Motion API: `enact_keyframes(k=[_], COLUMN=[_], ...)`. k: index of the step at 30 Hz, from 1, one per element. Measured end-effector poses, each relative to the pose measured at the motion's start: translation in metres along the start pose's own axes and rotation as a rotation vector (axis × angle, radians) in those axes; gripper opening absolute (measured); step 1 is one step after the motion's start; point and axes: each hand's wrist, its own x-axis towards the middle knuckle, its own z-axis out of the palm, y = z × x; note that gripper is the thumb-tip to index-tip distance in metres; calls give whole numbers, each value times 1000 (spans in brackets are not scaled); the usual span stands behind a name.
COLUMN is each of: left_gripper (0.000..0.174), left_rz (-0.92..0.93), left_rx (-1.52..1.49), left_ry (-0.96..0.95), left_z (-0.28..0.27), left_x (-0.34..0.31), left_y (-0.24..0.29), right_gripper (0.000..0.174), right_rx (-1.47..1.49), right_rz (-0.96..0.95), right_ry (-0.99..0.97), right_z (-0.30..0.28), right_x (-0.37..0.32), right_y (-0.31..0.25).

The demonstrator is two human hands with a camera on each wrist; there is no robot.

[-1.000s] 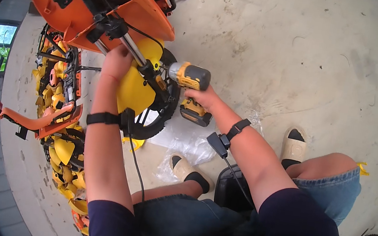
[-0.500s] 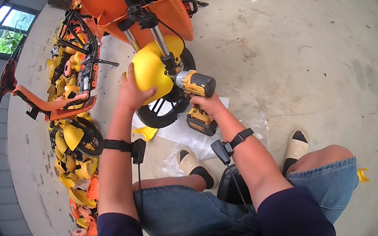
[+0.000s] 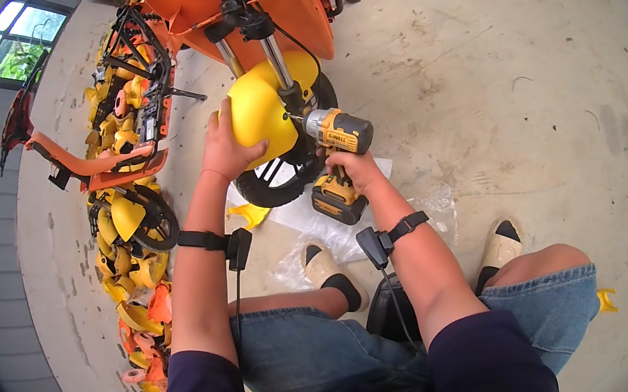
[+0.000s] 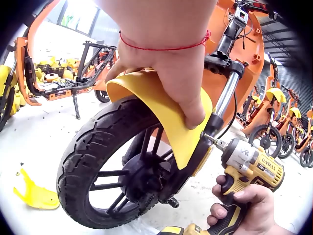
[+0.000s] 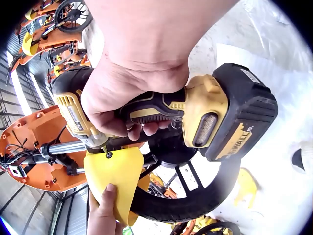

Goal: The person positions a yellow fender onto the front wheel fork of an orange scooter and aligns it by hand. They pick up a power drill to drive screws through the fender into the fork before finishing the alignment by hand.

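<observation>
In the head view, my left hand (image 3: 230, 147) grips the yellow front fender (image 3: 262, 116) of a scooter-like bike. Its thumb lies on the near side and its fingers reach over the far side. My right hand (image 3: 356, 171) holds a yellow and black DeWalt cordless driver (image 3: 343, 132) by its handle, index finger at the trigger. In the left wrist view the driver's bit (image 4: 210, 137) points at the fender's side, beside the fork. A dark screw (image 5: 109, 154) sits in the fender right at the bit. The black front wheel (image 4: 80, 161) stands below the fender.
Orange body panels (image 3: 309, 19) rise above the fork tubes (image 3: 276, 59). Loose yellow and orange parts (image 3: 146, 268) are heaped at the left beside a bare frame (image 3: 157, 97). Clear plastic sheeting (image 3: 304, 256) and a yellow piece (image 3: 249, 214) lie on the floor near my feet.
My left hand has come down from beside the fork tubes onto the fender and now grips it. The driver stays at the fender's side. The head view has shifted slightly.
</observation>
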Motion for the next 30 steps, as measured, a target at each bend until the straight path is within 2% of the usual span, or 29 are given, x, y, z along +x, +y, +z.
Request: enact_keyframes(k=[9, 16, 26, 30], left_gripper=[108, 110, 112, 112], left_rz=[-7, 3, -15, -17], left_rx=[34, 51, 50, 68], left_ry=[-13, -14, -27, -22], left_z=[-2, 2, 2, 2], left_x=[-1, -1, -2, -2], left_y=[5, 1, 2, 4], right_gripper=[32, 30, 28, 34], right_rx=[-34, 62, 80, 106], right_rz=[47, 260, 245, 241], right_ry=[-49, -130, -146, -125], right_z=[-3, -12, -12, -11], right_x=[2, 11, 14, 13], right_y=[-7, -26, -21, -16])
